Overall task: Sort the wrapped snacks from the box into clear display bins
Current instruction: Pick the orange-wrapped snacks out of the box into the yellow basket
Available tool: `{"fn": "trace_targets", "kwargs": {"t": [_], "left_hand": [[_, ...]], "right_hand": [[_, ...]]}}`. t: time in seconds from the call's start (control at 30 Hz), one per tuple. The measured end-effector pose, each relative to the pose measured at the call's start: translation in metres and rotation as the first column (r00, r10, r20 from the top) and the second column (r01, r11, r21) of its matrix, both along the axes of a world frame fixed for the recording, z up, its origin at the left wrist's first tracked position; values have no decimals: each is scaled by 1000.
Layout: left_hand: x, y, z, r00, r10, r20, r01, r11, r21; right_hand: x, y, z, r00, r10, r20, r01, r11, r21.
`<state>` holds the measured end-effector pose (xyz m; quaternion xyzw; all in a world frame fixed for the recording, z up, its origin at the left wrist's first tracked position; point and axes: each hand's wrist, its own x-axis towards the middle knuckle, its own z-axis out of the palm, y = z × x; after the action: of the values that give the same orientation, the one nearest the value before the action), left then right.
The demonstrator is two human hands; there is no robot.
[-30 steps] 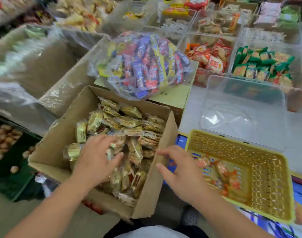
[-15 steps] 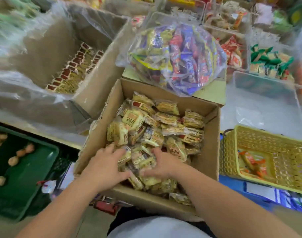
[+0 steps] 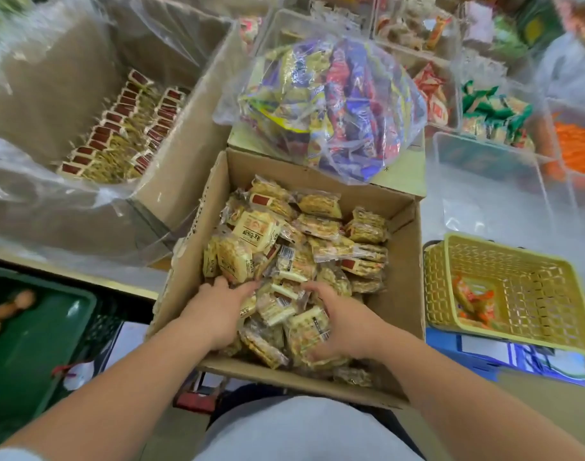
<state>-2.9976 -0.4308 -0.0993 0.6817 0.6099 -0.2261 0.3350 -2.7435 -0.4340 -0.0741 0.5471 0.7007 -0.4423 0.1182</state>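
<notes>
Wrapped snacks (image 3: 294, 261) fill the cardboard box (image 3: 405, 281); our right hand (image 3: 346, 322) curls round some, our left hand (image 3: 218, 314) presses beside (grip unclear). Slippery packets, we judge, could spill before reaching the clear bin (image 3: 490, 207).

Wearer, head view.

Left forearm (image 3: 118, 387) and right forearm (image 3: 457, 397): bare along the whole visible length.

Left grip (image 3: 218, 314) and right grip (image 3: 346, 322): bare. Nails too blurred to read.

Shirt (image 3: 301, 430): pale grey, plain smooth cloth, filling the bottom middle of the frame.

Sleeve (image 3: 0, 455): a sliver of the same pale grey on the left arm, at the bottom-left corner.

Dark cloth (image 3: 248, 395): black or near it, showing just past the shirt's far edge. Cannot tell which garment.
</notes>
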Motion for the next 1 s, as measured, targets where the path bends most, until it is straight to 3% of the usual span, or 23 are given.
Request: {"fn": "trace_targets", "kwargs": {"t": [0.23,0.33,0.43,0.53,0.6,0.7,0.8,0.9,0.93,1.0], "left_hand": [[-6,1,0,999,13,42,-13,1000,-3],[-1,1,10,999,-38,-24,38,999,5],[8,0,28,974,-134,-181,152,984,89],[25,2,48,975,-143,-168,186,942,281],[46,6,52,975,-223,-19,209,873,440],[82,10,42,867,-466,176,382,849,366],[98,11,14,713,-701,4,690,703,172],[100,12,-7,601,-777,-186,798,597,85],[100,13,-10,570,-791,-222,821,562,106],[99,15,-13,540,-802,-255,841,514,165]], "right_hand": [[47,10,44,943,-286,-170,307,945,112],[64,27,70,908,-367,-201,406,888,217],[70,42,85,814,-474,-335,560,792,242],[69,57,83,755,-522,-397,649,685,332],[65,67,73,779,-540,-320,627,644,440],[56,70,59,802,-572,-170,572,656,492],[40,50,52,833,-551,-55,440,598,670],[25,14,48,949,-315,-30,188,486,853],[21,2,46,977,-205,-51,160,560,813],[12,-22,41,993,-84,-85,114,868,483]]}}
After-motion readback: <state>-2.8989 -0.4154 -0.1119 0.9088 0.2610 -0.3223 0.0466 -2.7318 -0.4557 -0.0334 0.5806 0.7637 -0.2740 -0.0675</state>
